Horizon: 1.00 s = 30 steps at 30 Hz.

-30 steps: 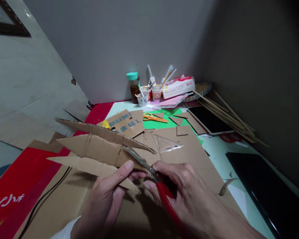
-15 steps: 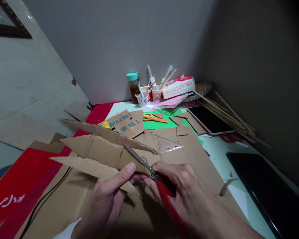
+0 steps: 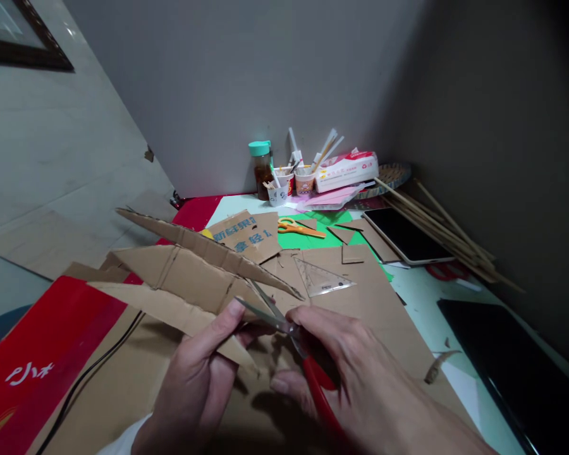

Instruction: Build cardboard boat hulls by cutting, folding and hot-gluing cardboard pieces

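My left hand [image 3: 203, 360] pinches a folded cardboard piece [image 3: 189, 275] made of long pointed strips joined side by side, with its thumb on top and the other fingers partly hidden beneath. My right hand [image 3: 360, 360] grips red-handled scissors [image 3: 315, 379], fingers in the loops. The scissor blades stand apart near the right end of the cardboard piece, one blade passing close to my left thumb tip. Whether the blades touch the cardboard, I cannot tell. Below both hands lies a large cardboard sheet [image 3: 379, 316].
On the sheet rests a clear triangle ruler [image 3: 325, 278]. Orange scissors [image 3: 301, 229] lie behind it on a green mat. A tablet [image 3: 408, 234], wooden sticks [image 3: 446, 230] and a black panel [image 3: 502, 366] are at right. Cups [image 3: 278, 194] and a lidded bottle [image 3: 262, 170] stand at the back.
The scissor blades have opened, and my right thumb has moved down with its handle. The cardboard's right end no longer shows between the blades. The view has shifted slightly.
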Motion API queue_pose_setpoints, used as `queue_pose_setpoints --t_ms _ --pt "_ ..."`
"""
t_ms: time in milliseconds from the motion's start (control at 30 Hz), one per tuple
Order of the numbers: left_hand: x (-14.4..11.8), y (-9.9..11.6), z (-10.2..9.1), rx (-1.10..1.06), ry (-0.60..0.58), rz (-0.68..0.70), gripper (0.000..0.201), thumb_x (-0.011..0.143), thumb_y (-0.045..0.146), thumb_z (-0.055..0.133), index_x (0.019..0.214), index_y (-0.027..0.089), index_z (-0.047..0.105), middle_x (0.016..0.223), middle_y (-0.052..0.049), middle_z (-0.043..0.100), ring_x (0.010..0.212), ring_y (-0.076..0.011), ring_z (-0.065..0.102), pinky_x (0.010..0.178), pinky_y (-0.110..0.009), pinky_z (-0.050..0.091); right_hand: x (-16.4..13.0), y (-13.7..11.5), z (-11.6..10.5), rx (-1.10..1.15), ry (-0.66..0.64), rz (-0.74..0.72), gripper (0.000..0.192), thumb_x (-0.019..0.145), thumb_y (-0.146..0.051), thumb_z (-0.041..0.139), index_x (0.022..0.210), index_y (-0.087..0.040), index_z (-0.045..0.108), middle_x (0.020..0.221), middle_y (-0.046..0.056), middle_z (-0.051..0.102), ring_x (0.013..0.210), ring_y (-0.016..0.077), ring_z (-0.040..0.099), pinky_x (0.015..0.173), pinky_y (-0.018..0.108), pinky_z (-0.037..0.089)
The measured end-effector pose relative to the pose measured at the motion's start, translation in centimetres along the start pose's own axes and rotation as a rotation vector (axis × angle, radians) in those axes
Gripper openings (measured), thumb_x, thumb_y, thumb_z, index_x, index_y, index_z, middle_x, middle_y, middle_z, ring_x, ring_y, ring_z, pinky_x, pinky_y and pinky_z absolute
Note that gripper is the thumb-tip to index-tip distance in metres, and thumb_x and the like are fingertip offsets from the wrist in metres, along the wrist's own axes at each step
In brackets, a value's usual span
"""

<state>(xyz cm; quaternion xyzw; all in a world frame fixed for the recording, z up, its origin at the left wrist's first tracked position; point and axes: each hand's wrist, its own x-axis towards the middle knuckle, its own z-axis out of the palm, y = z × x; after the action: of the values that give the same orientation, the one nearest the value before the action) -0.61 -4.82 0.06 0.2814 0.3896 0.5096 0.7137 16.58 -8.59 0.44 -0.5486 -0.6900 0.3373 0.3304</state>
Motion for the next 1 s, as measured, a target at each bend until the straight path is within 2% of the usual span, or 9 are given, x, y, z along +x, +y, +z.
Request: queue_pose_setpoints --t_ms 100,300,500,667,767,900,1000 --pt "0.0 0.2 0.2 0.028 0.007 -0.007 0.014 0.072 0.027 0.084 0.063 0.019 0.076 0.061 0.003 0.069 0.060 -0.0113 0.062 0.059 -0.018 0.054 0.1 0.0 0.1 -0.011 -0.019 0.051 0.024 0.074 -0.033 0.081 0.084 -0.023 0.062 0.082 -0.003 0.065 0.073 0.0157 0.057 0.065 0.026 0.040" --pt "0.2 -0.1 0.7 0.048 0.114 0.043 0.026 0.046 0.027 0.096 0.061 0.016 0.077 0.064 0.000 0.073 0.061 -0.0126 0.064 0.058 -0.018 0.057 0.2 0.3 0.4 -0.043 -0.046 0.076 0.025 0.076 -0.037 0.079 0.084 -0.023 0.061 0.082 -0.003 0.063 0.072 0.0162 0.055 0.063 0.027 0.036" --pt "-0.2 -0.4 0.1 0.125 0.028 -0.073 0.022 0.060 0.032 0.091 0.071 0.016 0.081 0.064 -0.001 0.072 0.061 -0.0119 0.064 0.060 -0.018 0.058 0.0 0.9 0.7 0.004 0.010 -0.012 0.022 0.079 -0.040 0.076 0.089 -0.024 0.064 0.082 -0.003 0.066 0.072 0.0151 0.059 0.063 0.025 0.038" --pt "-0.3 -0.3 1.0 0.115 0.134 -0.076 0.031 0.047 0.031 0.096 0.067 0.015 0.079 0.077 -0.002 0.076 0.065 -0.0135 0.066 0.059 -0.019 0.059 -0.3 1.2 1.0 0.097 0.100 -0.057 0.012 0.079 -0.031 0.076 0.083 -0.026 0.065 0.068 -0.008 0.063 0.057 0.0089 0.055 0.052 0.019 0.036" --pt "-0.2 -0.4 1.1 0.113 0.148 -0.082 0.031 0.046 0.031 0.097 0.065 0.015 0.078 0.083 -0.003 0.078 0.064 -0.0136 0.066 0.057 -0.020 0.060 -0.4 1.3 1.2 0.109 0.130 -0.070 0.013 0.080 -0.027 0.075 0.075 -0.024 0.063 0.059 -0.009 0.057 0.049 0.0070 0.047 0.049 0.018 0.034" --pt "-0.2 -0.7 0.8 0.128 0.124 -0.082 0.026 0.055 0.031 0.093 0.068 0.014 0.079 0.064 -0.001 0.073 0.057 -0.0123 0.064 0.055 -0.020 0.059 -0.3 1.4 1.4 0.084 0.152 -0.102 0.023 0.082 -0.025 0.071 0.065 -0.021 0.055 0.051 -0.009 0.047 0.044 0.0061 0.036 0.045 0.018 0.028" --pt "-0.3 -0.8 0.8 0.110 0.098 -0.078 0.024 0.056 0.031 0.093 0.060 0.014 0.076 0.056 -0.001 0.069 0.054 -0.0126 0.063 0.054 -0.020 0.059 -0.4 1.6 1.6 0.061 0.169 -0.107 0.026 0.086 -0.028 0.066 0.065 -0.020 0.052 0.051 -0.009 0.044 0.045 0.0059 0.033 0.045 0.019 0.027"
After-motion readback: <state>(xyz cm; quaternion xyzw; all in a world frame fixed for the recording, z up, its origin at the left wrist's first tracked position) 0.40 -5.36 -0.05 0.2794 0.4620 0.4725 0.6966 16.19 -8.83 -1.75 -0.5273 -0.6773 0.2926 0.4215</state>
